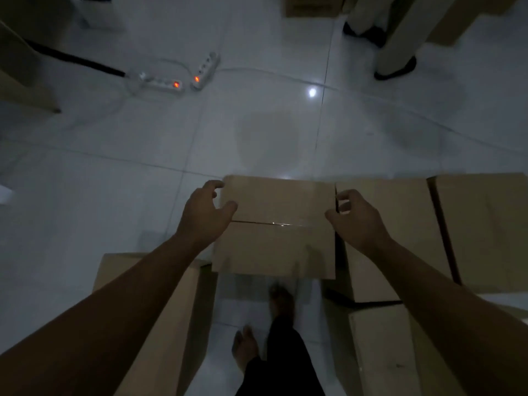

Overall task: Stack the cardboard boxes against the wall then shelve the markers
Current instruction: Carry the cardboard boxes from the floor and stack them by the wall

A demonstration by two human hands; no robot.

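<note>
A taped cardboard box is in the middle of the view, above the tiled floor, and its near edge is blurred. My left hand grips its left edge, thumb on the top face and fingers curled at the far corner. At the right edge, my right hand holds on with its fingers curled into the gap beside a neighbouring box. No markers are in view.
More boxes lie at the far right, lower right and lower left. Two lit power strips and their cables cross the floor ahead. Another person's legs stand at the top right. My bare feet are below the box.
</note>
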